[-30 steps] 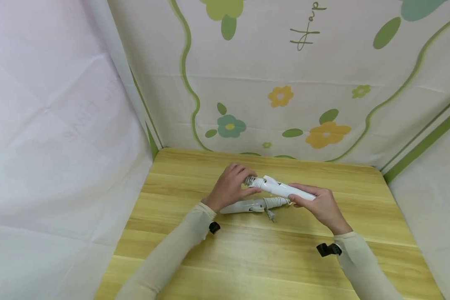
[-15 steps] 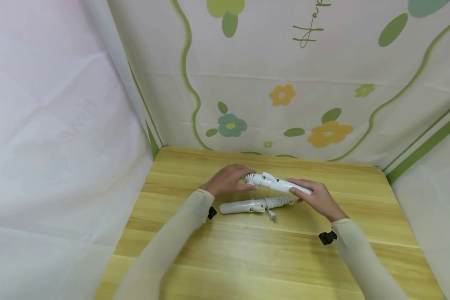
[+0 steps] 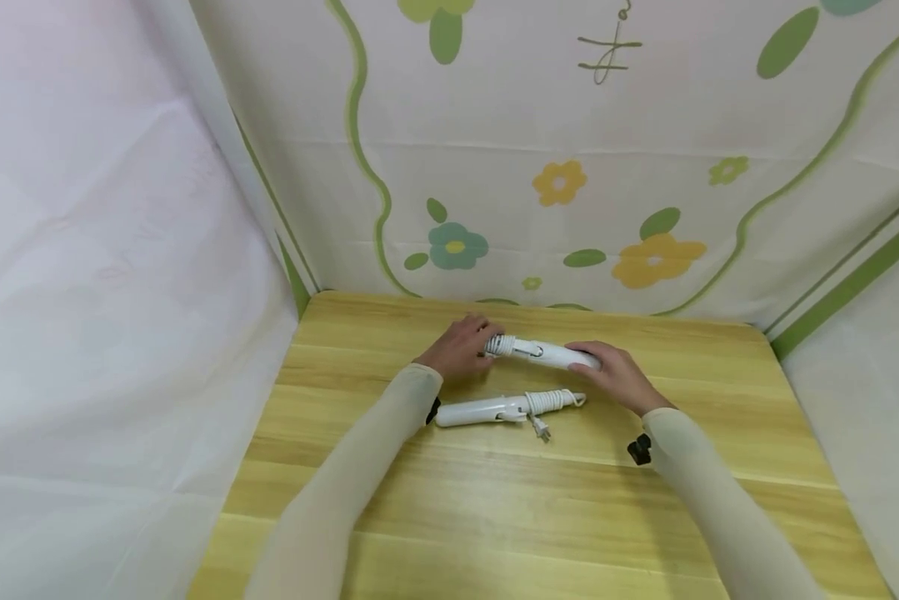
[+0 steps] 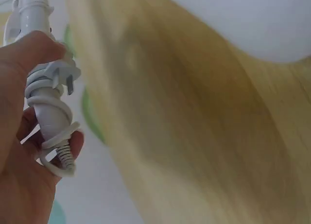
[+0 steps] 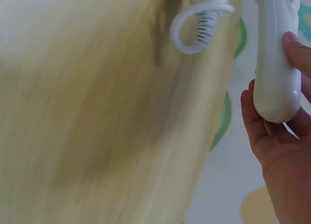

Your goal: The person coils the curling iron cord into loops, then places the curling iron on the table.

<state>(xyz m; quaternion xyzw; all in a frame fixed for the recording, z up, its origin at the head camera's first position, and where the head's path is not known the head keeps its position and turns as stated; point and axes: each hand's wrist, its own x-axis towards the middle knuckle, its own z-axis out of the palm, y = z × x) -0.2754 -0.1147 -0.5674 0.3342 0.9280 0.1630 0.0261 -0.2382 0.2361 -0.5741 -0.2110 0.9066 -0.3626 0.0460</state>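
A white curling iron point(image 3: 550, 354) spans my two hands above the back of the table. My left hand point(image 3: 460, 348) holds its cord-wrapped handle end; in the left wrist view the thumb presses near the grey-white plug point(image 4: 67, 72), with fingers behind the coiled cord point(image 4: 56, 105). My right hand point(image 3: 617, 377) grips the smooth barrel end point(image 5: 278, 95), thumb on one side and fingers on the other. Nearer to me, a second white curling iron point(image 3: 482, 412) lies on the table, cord wound round its handle and plug point(image 3: 541, 428) sticking out.
The wood-grain table point(image 3: 494, 517) runs up to a flowered fabric backdrop point(image 3: 524, 225). White fabric point(image 3: 119, 333) hangs along the left side, and another panel point(image 3: 861, 358) stands at the right.
Both hands have moved slightly away from me and lower with the held curling iron. It has turned about its length, so its lever no longer sticks up. The second curling iron stays put.
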